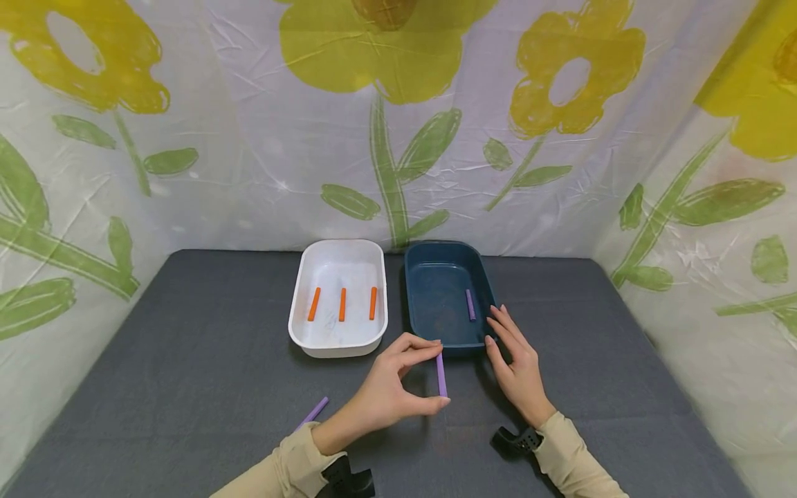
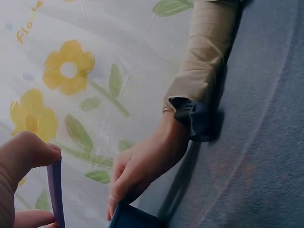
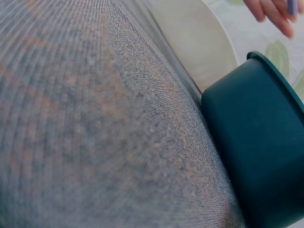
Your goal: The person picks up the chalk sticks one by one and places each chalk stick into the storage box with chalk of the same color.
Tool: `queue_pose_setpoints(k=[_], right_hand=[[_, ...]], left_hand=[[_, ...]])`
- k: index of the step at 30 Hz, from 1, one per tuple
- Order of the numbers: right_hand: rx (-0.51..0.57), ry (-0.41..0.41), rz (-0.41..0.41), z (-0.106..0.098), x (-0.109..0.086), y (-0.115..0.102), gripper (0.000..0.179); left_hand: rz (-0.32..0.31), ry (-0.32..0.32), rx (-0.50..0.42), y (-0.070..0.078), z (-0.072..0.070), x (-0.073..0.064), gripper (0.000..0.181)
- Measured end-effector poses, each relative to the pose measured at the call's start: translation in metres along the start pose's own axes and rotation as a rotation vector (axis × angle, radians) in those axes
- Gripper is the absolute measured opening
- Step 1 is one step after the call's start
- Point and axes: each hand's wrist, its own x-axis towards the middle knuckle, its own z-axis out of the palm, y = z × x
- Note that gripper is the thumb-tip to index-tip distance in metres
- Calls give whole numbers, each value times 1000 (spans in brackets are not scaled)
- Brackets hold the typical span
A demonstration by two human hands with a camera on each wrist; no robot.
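Between the thumb and fingertips of my left hand [image 1: 386, 389] a thin purple stick [image 1: 441, 375] is pinched by its two ends, just in front of the dark blue bin [image 1: 438, 325]. A second purple stick [image 1: 470, 305] lies inside that bin, toward its right side. My right hand [image 1: 521, 370] rests with fairly straight fingers against the bin's right front corner. Another purple stick [image 1: 313, 411] lies on the table, partly hidden by my left forearm. In the left wrist view, the pinched purple stick [image 2: 55, 192] stands almost upright.
A white bin [image 1: 338, 335] stands left of the blue one, with a narrow gap between them. Three orange sticks [image 1: 342, 304] lie in it, spaced apart. Both bins stand on a dark grey cloth [image 1: 205, 360], near a flower-printed curtain [image 1: 261, 138] at the back.
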Motion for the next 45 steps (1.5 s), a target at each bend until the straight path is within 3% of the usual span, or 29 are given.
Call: queue_pose_setpoints(k=[12, 21, 37, 45], right_hand=[[3, -7, 15, 0, 0, 2, 39], [-1, -12, 26, 0, 0, 1, 39], [8, -10, 0, 0, 0, 0, 39], [12, -15, 12, 1, 0, 1, 39]], left_hand=[[10, 19, 25, 2, -1, 36, 67], [1, 64, 101, 3, -7, 63, 66], [-125, 107, 242, -9, -24, 124, 67], [-210, 142, 296, -27, -30, 149, 68]])
